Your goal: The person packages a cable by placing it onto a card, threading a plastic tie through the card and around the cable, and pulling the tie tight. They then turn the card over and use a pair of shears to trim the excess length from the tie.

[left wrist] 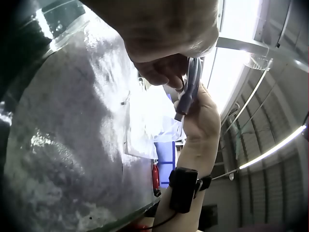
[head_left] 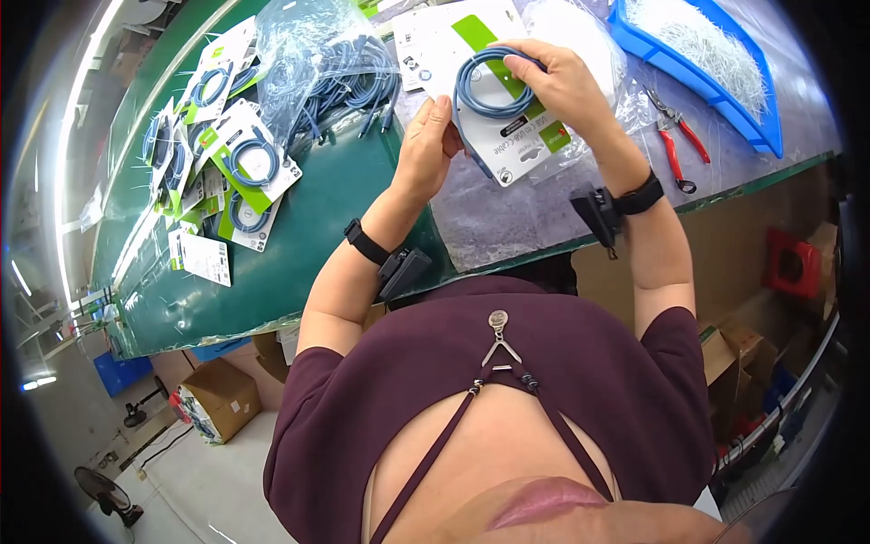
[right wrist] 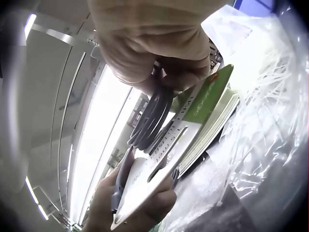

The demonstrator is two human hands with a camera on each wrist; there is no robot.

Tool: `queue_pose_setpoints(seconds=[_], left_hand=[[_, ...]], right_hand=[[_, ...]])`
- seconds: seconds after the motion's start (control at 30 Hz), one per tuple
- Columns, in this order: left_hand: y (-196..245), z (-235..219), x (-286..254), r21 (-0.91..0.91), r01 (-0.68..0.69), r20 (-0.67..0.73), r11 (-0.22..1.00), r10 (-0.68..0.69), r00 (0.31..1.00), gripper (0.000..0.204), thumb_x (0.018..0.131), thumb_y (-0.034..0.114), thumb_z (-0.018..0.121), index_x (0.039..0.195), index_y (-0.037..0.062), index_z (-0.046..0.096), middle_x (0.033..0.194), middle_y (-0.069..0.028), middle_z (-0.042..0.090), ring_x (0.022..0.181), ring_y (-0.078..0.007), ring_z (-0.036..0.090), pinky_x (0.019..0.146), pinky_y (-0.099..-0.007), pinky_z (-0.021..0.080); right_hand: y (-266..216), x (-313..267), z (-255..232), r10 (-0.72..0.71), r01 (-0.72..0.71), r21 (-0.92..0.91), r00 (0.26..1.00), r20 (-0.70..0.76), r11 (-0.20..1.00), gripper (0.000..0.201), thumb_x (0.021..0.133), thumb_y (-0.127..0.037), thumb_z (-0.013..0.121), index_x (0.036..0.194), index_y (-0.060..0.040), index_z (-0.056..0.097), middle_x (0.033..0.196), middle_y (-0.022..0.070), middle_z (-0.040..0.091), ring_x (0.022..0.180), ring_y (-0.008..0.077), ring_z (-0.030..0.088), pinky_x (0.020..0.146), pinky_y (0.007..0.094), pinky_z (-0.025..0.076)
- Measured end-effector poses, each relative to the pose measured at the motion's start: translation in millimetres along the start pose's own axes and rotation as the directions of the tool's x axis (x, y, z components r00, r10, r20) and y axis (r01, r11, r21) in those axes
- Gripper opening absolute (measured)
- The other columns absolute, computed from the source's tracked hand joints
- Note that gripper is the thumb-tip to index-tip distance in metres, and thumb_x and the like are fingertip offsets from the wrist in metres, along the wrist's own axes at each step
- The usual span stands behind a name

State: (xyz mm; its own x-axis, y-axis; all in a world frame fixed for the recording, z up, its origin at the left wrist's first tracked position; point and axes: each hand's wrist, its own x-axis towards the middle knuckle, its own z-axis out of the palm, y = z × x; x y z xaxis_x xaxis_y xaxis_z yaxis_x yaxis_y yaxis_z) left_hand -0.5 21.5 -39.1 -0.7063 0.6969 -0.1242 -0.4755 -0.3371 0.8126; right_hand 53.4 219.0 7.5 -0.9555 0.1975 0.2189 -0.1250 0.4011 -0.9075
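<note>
1. My right hand (head_left: 560,83) curls over the coiled blue cable (head_left: 489,83), fingers pressing the loop against the white-and-green backing card (head_left: 521,136).
2. My left hand (head_left: 426,150) grips the card's lower edge, thumb and fingers pinching it together with the cable's loose end; the left wrist view shows the grey plug (left wrist: 186,104) held there.
3. Card and cable are lifted between both hands, above the surface (head_left: 335,227).
4. Beyond my left hand lies a clear bag of loose blue cables (head_left: 335,77), and farther out on that side finished carded cables (head_left: 249,159) are spread in a row.
5. Just past my right hand sit red-handled cutters (head_left: 675,145), and beyond them a blue tray (head_left: 766,136) holding white ties.
6. A stack of blank cards (right wrist: 212,130) lies under my right hand.
</note>
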Motion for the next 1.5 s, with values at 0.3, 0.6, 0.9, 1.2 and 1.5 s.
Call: queue_pose_setpoints(seconds=[0.3, 0.6, 0.9, 1.2, 1.5], left_hand=[[-6, 6, -13, 0.037, 0.007, -0.085, 0.999, -0.004, 0.996, 0.02, 0.097, 0.022, 0.051, 0.107, 0.0052, 0.052, 0.093, -0.0027, 0.061, 0.076, -0.0125, 0.062, 0.064, -0.0268, 0.053], [-26, 4, -13, 0.024, -0.07, -0.155, 0.997, 0.073, 0.985, 0.022, 0.095, 0.014, 0.055, 0.114, 0.0047, 0.052, 0.103, -0.0063, 0.061, 0.086, -0.0154, 0.064, 0.075, -0.0315, 0.056], [-11, -11, -17, -0.068, 0.075, 0.009, 0.995, -0.075, 0.997, 0.03, 0.094, 0.013, 0.055, 0.12, -0.0007, 0.05, 0.11, -0.0123, 0.06, 0.098, -0.0226, 0.062, 0.087, -0.0397, 0.054], [-11, -3, -24, -0.161, 0.092, 0.01, 0.983, -0.091, 0.996, 0.037, 0.095, 0.022, 0.055, 0.119, -0.0049, 0.049, 0.11, -0.0149, 0.059, 0.098, -0.0265, 0.062, 0.089, -0.0407, 0.053], [-21, -9, -23, -0.132, 0.137, -0.096, 0.982, -0.15, 0.984, 0.041, 0.097, 0.028, 0.051, 0.124, -0.0014, 0.046, 0.116, -0.0146, 0.056, 0.098, -0.0251, 0.061, 0.088, -0.0403, 0.053]], right_hand=[[-11, -12, 17, -0.221, 0.206, -0.541, 0.974, 0.038, 0.815, 0.045, 0.086, -0.019, 0.063, 0.127, -0.0023, 0.052, 0.11, 0.0176, 0.06, 0.1, 0.0278, 0.06, 0.088, 0.0319, 0.046], [-10, -27, 34, -0.192, 0.186, -0.731, 0.978, 0.076, 0.656, 0.08, 0.069, -0.025, 0.076, 0.134, 0.0035, 0.04, 0.125, 0.0172, 0.047, 0.12, 0.0334, 0.042, 0.101, 0.0397, 0.035], [-9, -27, 35, -0.218, 0.27, -0.547, 0.963, 0.159, 0.792, 0.073, 0.067, -0.006, 0.071, 0.133, 0.0019, 0.042, 0.123, 0.0168, 0.048, 0.117, 0.0338, 0.044, 0.1, 0.0401, 0.036], [-8, -27, 44, -0.292, 0.353, -0.408, 0.934, 0.206, 0.842, 0.07, 0.066, 0.0, 0.07, 0.132, -0.0045, 0.047, 0.124, 0.0154, 0.048, 0.117, 0.0334, 0.045, 0.101, 0.0411, 0.035], [-8, -40, 60, -0.218, 0.209, -0.537, 0.975, 0.047, 0.817, 0.074, 0.067, -0.01, 0.072, 0.135, -0.0067, 0.044, 0.125, 0.0153, 0.047, 0.119, 0.0345, 0.043, 0.106, 0.0426, 0.029]])
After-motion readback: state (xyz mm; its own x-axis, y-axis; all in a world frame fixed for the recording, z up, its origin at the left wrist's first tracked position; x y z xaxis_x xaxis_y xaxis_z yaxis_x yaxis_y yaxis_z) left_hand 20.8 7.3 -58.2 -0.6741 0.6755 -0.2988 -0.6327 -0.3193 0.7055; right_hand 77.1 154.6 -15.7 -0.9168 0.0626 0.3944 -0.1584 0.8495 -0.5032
